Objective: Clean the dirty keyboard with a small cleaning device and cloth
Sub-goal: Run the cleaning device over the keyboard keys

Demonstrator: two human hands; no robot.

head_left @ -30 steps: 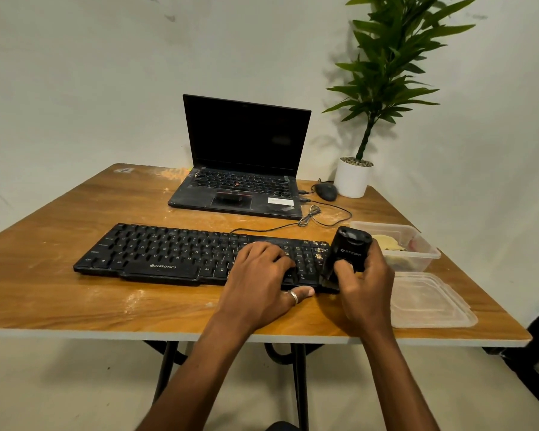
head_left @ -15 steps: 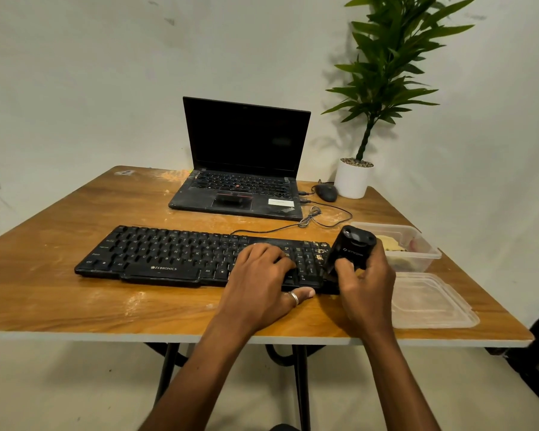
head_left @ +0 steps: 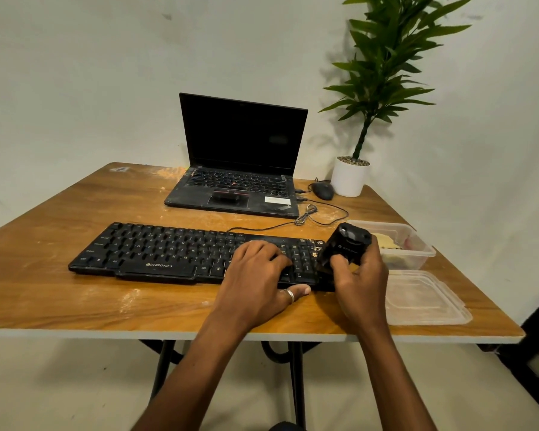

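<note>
A long black keyboard (head_left: 168, 253) lies across the wooden table (head_left: 44, 300), with pale crumbs on its right-hand keys. My left hand (head_left: 259, 281) rests on the keys near the right end, fingers bent over them and thumb along the front edge. My right hand (head_left: 360, 281) grips a small black cleaning device (head_left: 344, 247), tilted with its lower end on the keyboard's right edge. A yellowish cloth (head_left: 383, 241) shows inside a clear tub.
An open black laptop (head_left: 237, 188) stands behind the keyboard, with a mouse (head_left: 322, 190), a coiled cable (head_left: 308, 217) and a white plant pot (head_left: 349, 178) beside it. A clear plastic tub (head_left: 417, 253) and its lid (head_left: 423, 300) lie at the right edge.
The device in my right hand has tilted a little, its top leaning further right and away. My left hand stays on the keys. The view has dipped slightly.
</note>
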